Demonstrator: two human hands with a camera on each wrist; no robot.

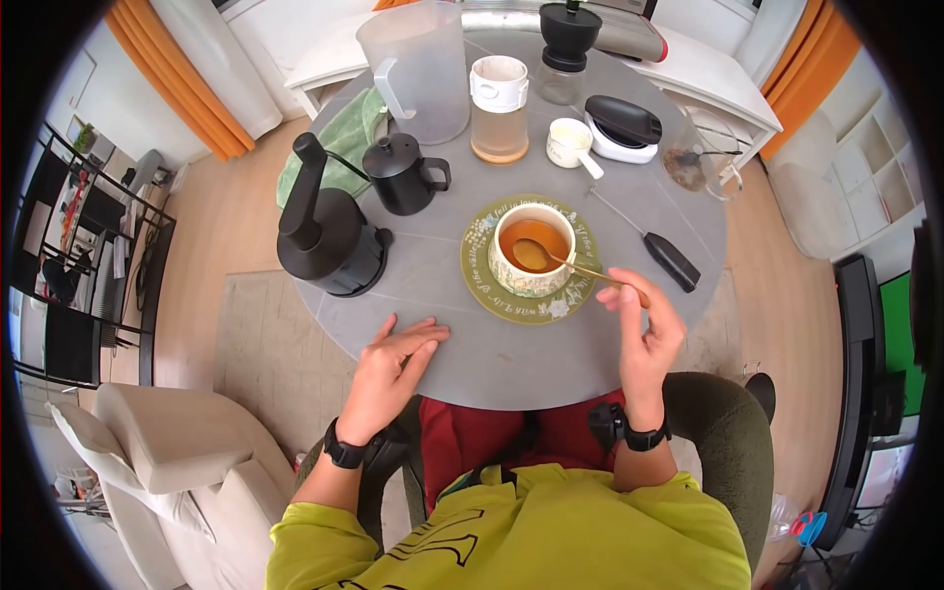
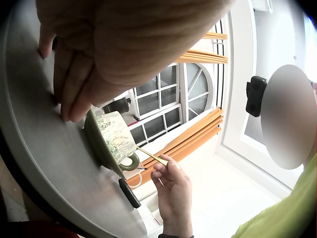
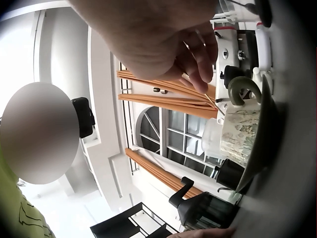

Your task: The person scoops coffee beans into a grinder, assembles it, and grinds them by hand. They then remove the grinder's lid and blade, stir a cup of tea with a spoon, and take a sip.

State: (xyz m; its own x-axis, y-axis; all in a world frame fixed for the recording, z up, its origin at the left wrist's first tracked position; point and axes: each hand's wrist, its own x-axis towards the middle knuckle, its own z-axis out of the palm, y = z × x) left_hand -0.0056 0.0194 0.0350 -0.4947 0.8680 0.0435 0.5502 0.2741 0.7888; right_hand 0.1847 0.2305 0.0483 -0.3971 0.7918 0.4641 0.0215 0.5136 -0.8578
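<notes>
The right hand [image 1: 649, 339] pinches the far end of a slender gold-coloured metal spoon [image 1: 532, 256] between thumb and fingers, the remaining fingers bent in; gripping so far along the shaft probably spares the fingers the amber liquid [image 1: 518, 236], in which the spoon's bowl sits. The spoon slants across the rim of a round cream cup [image 1: 531, 283] with a printed landscape pattern; whether shaft and rim actually touch, I cannot tell. The cup stands upright in the middle of a round olive-green saucer [image 1: 476, 280] with white lettering, which would presumably catch drips; in the left wrist view its curved green handle [image 2: 131, 162] points towards the right hand's side, an arrangement that seems handy for lifting. The left hand [image 1: 393, 366] holds nothing; its fingers reach out with their tips on the round grey tabletop [image 1: 472, 364], one finger apart from the others, perhaps simply for support; it lies near the saucer without touching it. A black handheld whisk with a thin metal wand [image 1: 673, 262] lies right of the saucer, apparently set aside within easy reach of the right hand.
</notes>
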